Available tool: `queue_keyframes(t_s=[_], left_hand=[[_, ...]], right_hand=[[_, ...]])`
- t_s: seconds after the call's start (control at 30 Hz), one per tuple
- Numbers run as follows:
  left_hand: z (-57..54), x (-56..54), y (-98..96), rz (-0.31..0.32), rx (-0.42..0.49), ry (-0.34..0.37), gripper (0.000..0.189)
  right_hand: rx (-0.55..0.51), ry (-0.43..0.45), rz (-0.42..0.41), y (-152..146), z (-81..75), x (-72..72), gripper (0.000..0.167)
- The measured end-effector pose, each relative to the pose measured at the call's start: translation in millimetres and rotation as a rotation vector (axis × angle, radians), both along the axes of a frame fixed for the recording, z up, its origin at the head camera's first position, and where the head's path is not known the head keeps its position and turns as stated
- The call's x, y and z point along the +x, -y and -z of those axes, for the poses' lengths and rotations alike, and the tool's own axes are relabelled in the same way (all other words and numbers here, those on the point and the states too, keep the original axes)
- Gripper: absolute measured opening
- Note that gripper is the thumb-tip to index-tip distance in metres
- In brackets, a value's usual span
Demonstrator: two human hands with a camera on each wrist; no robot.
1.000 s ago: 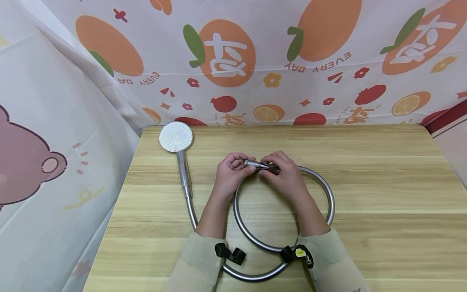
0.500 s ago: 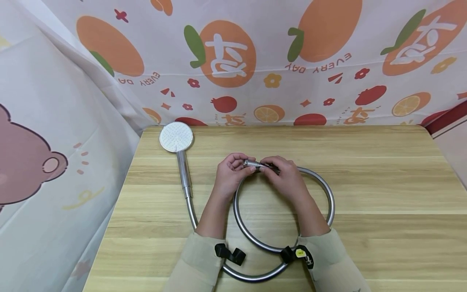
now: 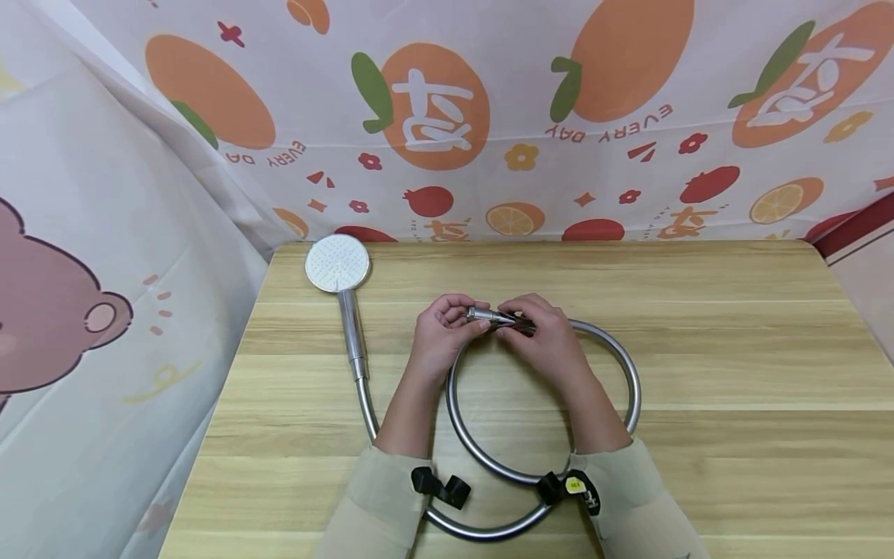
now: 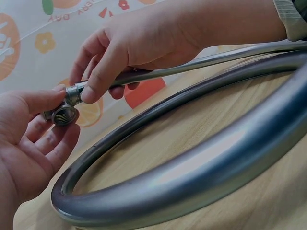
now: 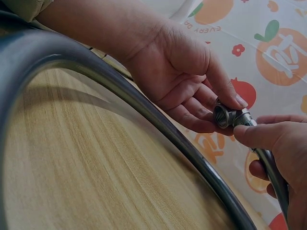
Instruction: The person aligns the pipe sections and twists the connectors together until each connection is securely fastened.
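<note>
In the head view, my left hand (image 3: 443, 334) pinches a small metal threaded fitting (image 4: 64, 115) between thumb and fingers. Its open mouth with inner threads shows in both wrist views. My right hand (image 3: 548, 338) grips the end of a silver shower hose (image 3: 632, 373), thumb and fingertips on the connector (image 5: 244, 119) where hose and fitting meet. Both hands are raised a little above the table. To the left lies a round-faced hand shower (image 3: 337, 264), its handle joined to the hose.
The hose lies in loops on the wooden table (image 3: 733, 349), passing beneath both forearms. A fruit-print cloth (image 3: 517, 101) hangs behind the table's far edge, and a pale cloth (image 3: 105, 194) with a bear covers the left side. Each sleeve carries a black wrist strap.
My right fingers draw together on the connector half a second ago, then spread again to about their earlier pose. My left hand and the hand shower stay in place.
</note>
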State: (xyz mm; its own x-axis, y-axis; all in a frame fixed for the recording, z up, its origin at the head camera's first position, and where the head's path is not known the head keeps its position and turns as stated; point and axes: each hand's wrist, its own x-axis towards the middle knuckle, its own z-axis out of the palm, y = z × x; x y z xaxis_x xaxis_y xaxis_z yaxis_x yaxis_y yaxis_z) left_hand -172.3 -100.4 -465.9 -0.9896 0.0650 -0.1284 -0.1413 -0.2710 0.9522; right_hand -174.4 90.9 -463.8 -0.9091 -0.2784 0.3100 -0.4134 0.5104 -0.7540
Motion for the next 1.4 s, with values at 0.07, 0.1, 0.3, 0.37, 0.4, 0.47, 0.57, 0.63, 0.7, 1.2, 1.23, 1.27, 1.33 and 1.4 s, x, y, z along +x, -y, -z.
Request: queue_keyframes(t_s=[0.07,0.1,0.3,0.37,0.4,0.47,0.57,0.63,0.7,1.2,1.23,1.27,1.33,1.4], left_hand=[[0.2,0.1,0.1,0.002,0.004,0.000,0.032],[0.4,0.2,0.1,0.001,0.005,0.000,0.032],[1.5,-0.1,0.4,0.000,0.010,-0.001,0.034],[1.7,-0.4,0.2,0.003,0.010,-0.005,0.034],[1.7,-0.3,0.1,0.004,0.011,-0.006,0.034],[1.7,-0.4,-0.1,0.005,0.012,-0.006,0.033],[1.4,-0.1,-0.5,0.000,0.008,-0.006,0.032],[1.3,0.0,-0.6,-0.003,0.004,-0.009,0.032],[1.3,0.1,-0.6,-0.006,-0.003,-0.013,0.031],[3.3,1.1,0.5,0.016,-0.007,-0.019,0.032],[3.3,1.0,0.5,0.018,-0.008,-0.019,0.032],[3.0,1.2,0.5,0.019,-0.011,-0.020,0.032],[2.3,1.5,0.4,0.021,-0.013,-0.020,0.033],[1.8,1.7,0.3,0.020,-0.017,-0.020,0.033]], right_hand=[[0.000,-0.009,-0.005,0.0,0.8,-0.4,0.029],[-0.001,-0.016,-0.011,-0.1,1.5,-0.9,0.028],[0.006,-0.031,-0.040,-0.4,4.1,-2.9,0.022],[0.011,-0.025,-0.036,-0.4,4.6,-2.8,0.022],[0.013,-0.022,-0.035,-0.4,4.8,-2.6,0.022],[0.015,-0.015,-0.034,-0.4,4.5,-2.0,0.023],[0.013,-0.007,-0.041,-0.3,3.6,-1.2,0.026],[0.012,-0.004,-0.048,-0.2,3.2,-0.7,0.029],[0.011,-0.006,-0.054,-0.4,3.5,-0.6,0.031],[-0.002,-0.041,-0.067,-0.4,6.4,-1.8,0.023],[0.000,-0.045,-0.065,-0.3,6.8,-1.9,0.023],[0.001,-0.048,-0.063,-0.3,6.8,-2.0,0.022],[0.001,-0.050,-0.062,-0.1,6.7,-2.0,0.023],[0.003,-0.045,-0.060,0.1,6.2,-1.7,0.023]])
